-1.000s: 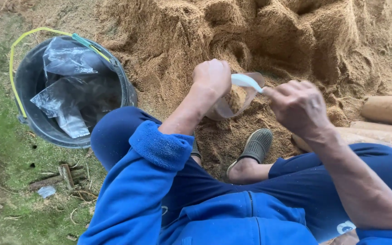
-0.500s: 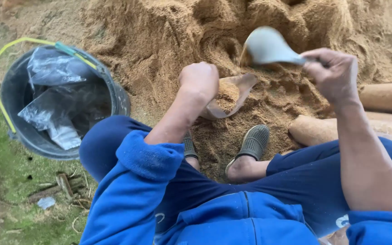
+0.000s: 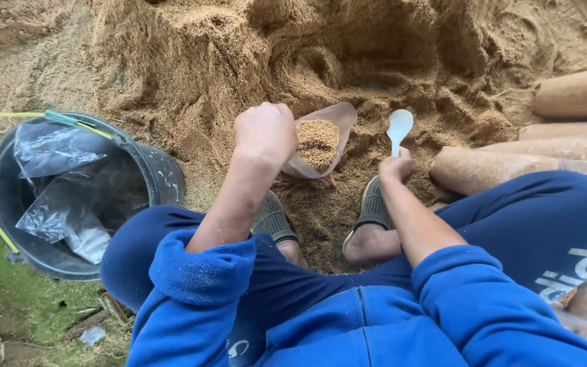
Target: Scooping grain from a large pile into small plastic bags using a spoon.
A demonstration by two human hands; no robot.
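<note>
My left hand (image 3: 265, 132) grips the rim of a clear plastic bag (image 3: 334, 119) that is part-filled with brown sawdust and held open just above the sawdust pile (image 3: 253, 47). To its right, my right hand (image 3: 397, 166) holds the handle of a white plastic spoon (image 3: 399, 127), whose bowl points up and away over the pile. The spoon is apart from the bag, a short way to its right. My feet in grey slippers (image 3: 373, 204) rest on the sawdust below the hands.
A black bucket (image 3: 147, 170) with a yellow handle stands at the left, holding crumpled clear plastic bags (image 3: 69, 183). Several filled, cylinder-shaped sawdust bags (image 3: 484, 166) lie at the right. Green mossy ground lies at lower left.
My right hand has come down from a raised position with the spoon, which has left the bag's mouth and now sits low over the pile, right of the bag. The bag has stayed in my left hand.
</note>
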